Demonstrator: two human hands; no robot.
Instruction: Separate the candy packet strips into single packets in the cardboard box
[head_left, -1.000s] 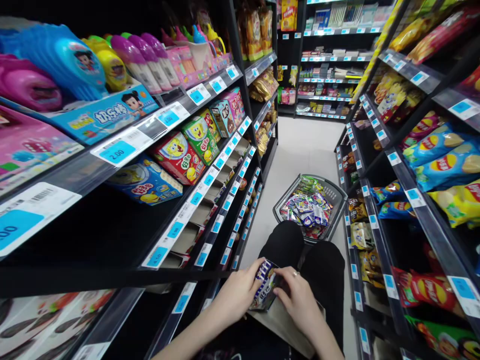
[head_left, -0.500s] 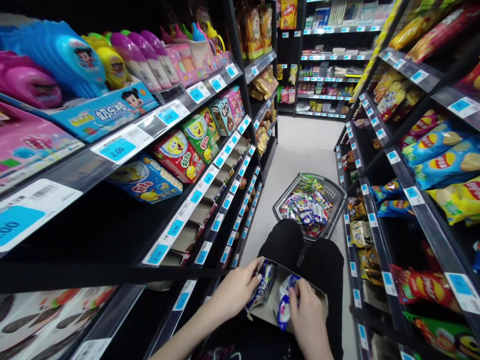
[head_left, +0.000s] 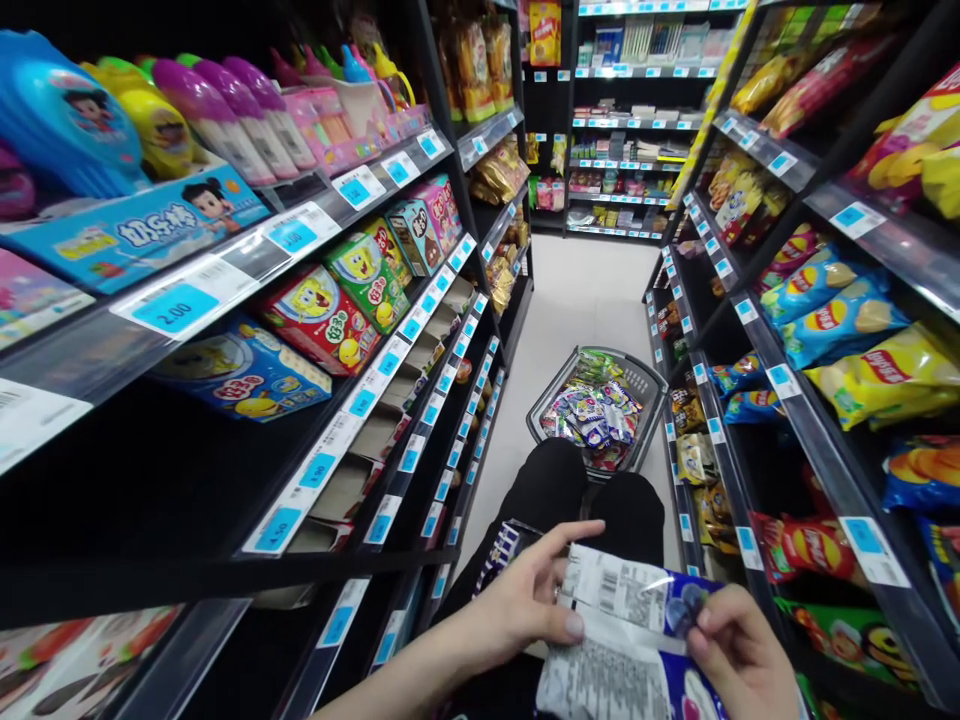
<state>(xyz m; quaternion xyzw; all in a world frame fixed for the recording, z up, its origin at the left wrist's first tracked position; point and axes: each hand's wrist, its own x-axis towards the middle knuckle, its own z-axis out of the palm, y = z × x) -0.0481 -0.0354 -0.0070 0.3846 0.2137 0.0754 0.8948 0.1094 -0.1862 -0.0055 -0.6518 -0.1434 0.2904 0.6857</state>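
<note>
From the head camera, a glossy packet (head_left: 619, 640) of thin, crinkled film lies near the bottom edge, above the lap, its pale printed face and barcode turned up and a deep-blue band down its right side. The right hand (head_left: 739, 645) is closed in a pinch, thumb against curled fingers, holding the packet's upper right edge. The left hand (head_left: 525, 600) is half open, its index finger stretched out straight above the packet and its thumb lying over the left edge; whether it grips the film cannot be told. A blue-and-white striped wrapper (head_left: 499, 550) shows just beside the left hand, over black, matte trousers (head_left: 551, 485). Ahead on the smooth, pale floor (head_left: 592, 285) sits a grey basket (head_left: 645, 385) with rounded corners and a perforated wall, heaped with shiny, creased packets (head_left: 596, 410). Crisp-edged cardboard boxes (head_left: 322, 315) line the left shelf; puffed, pillow-shaped bags (head_left: 889, 375) fill the right.
</note>
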